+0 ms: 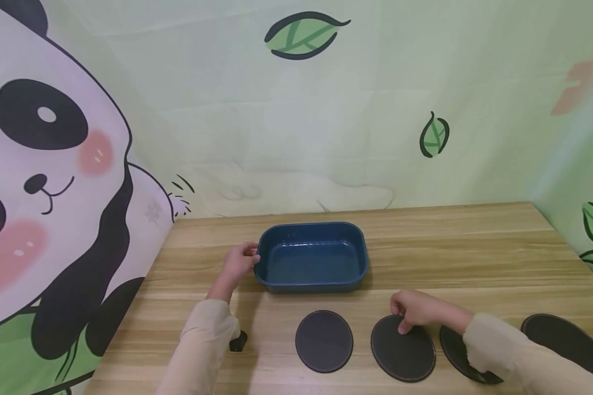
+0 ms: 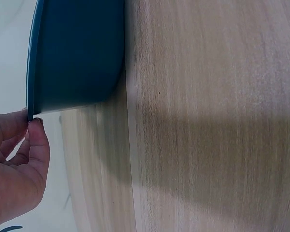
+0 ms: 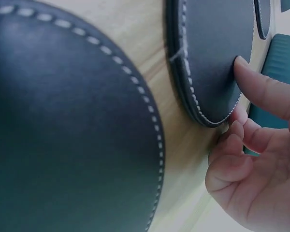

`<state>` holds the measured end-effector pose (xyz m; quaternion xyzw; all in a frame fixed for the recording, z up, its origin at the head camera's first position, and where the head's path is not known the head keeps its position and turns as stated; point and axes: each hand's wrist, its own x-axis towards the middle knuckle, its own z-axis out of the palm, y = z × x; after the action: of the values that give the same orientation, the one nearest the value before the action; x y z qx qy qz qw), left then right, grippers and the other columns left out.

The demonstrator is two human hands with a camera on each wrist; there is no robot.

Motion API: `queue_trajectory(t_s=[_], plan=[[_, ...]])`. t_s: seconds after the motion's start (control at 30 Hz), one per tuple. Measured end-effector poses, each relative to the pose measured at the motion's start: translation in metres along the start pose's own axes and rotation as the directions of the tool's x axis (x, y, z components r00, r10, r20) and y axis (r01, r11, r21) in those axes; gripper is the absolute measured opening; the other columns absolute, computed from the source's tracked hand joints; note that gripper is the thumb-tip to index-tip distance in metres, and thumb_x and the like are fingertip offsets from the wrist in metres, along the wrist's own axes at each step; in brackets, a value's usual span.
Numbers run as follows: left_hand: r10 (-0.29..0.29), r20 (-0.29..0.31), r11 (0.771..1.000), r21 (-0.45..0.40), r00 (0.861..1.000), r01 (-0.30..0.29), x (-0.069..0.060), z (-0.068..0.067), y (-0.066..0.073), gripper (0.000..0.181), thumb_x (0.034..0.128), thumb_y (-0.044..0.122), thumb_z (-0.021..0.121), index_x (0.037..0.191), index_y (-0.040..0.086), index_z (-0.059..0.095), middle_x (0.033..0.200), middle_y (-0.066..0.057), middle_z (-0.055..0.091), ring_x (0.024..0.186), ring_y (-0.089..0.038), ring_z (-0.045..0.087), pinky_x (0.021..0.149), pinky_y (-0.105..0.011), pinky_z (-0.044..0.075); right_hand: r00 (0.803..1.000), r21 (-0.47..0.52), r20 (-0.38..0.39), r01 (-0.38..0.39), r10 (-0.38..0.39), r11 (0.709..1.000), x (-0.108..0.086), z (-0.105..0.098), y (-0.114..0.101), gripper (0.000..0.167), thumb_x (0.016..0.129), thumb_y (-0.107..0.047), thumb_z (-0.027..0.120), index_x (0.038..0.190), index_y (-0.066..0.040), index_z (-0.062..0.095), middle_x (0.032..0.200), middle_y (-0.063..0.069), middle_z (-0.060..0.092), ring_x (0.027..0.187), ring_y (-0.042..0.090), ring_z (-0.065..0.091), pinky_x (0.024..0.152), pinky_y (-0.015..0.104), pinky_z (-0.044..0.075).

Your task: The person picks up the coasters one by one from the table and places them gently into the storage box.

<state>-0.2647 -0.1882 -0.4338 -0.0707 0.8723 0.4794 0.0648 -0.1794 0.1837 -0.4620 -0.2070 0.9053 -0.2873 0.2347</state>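
Observation:
A deep blue rectangular baking dish (image 1: 311,263) stands near the back of the wooden table. My left hand (image 1: 240,260) pinches the dish's rim at its left end, as the left wrist view shows with thumb and finger meeting at the rim (image 2: 32,92). With my right hand (image 1: 417,308) I pinch the far edge of a round black coaster (image 1: 402,354) with white stitching. The thumb (image 3: 261,92) lies on its top face, and the other fingers curl at its edge. Another black coaster (image 1: 323,341) lies flat to its left.
Right of the held coaster lie a partly covered black coaster (image 1: 457,351) under my forearm and another black coaster (image 1: 563,343). A small black object (image 1: 238,341) shows beside my left sleeve. A panda-printed cloth (image 1: 296,137) hangs behind the table (image 1: 449,247).

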Motion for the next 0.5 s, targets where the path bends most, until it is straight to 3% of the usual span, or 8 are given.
queue_trajectory(t_s=[0.2, 0.5], plan=[[0.007, -0.004, 1.000, 0.008, 1.000, -0.006, 0.001, 0.001, -0.001, 0.034, 0.0845, -0.001, 0.052, 0.119, -0.003, 0.050, 0.107, -0.022, 0.054, 0.093, -0.027, 0.053, 0.071, -0.034, 0.052, 0.999, -0.001, 0.032, -0.030, 0.030, 1.000, 0.000, -0.003, -0.004, 0.030, 0.059, 0.005, 0.071, 0.073, -0.005, 0.047, 0.066, 0.000, 0.040, 0.061, 0.013, 0.039, 0.052, 0.021, 0.032], [0.016, -0.013, 1.000, 0.005, 1.000, -0.016, 0.000, 0.001, 0.000, 0.033, 0.0844, -0.002, 0.052, 0.117, -0.004, 0.051, 0.102, -0.021, 0.055, 0.089, -0.024, 0.053, 0.066, -0.029, 0.052, 0.991, 0.204, 0.132, -0.019, -0.008, 0.979, -0.002, -0.015, -0.006, 0.026, 0.065, 0.008, 0.064, 0.078, -0.002, 0.044, 0.069, 0.001, 0.036, 0.065, 0.015, 0.036, 0.056, 0.022, 0.031]])
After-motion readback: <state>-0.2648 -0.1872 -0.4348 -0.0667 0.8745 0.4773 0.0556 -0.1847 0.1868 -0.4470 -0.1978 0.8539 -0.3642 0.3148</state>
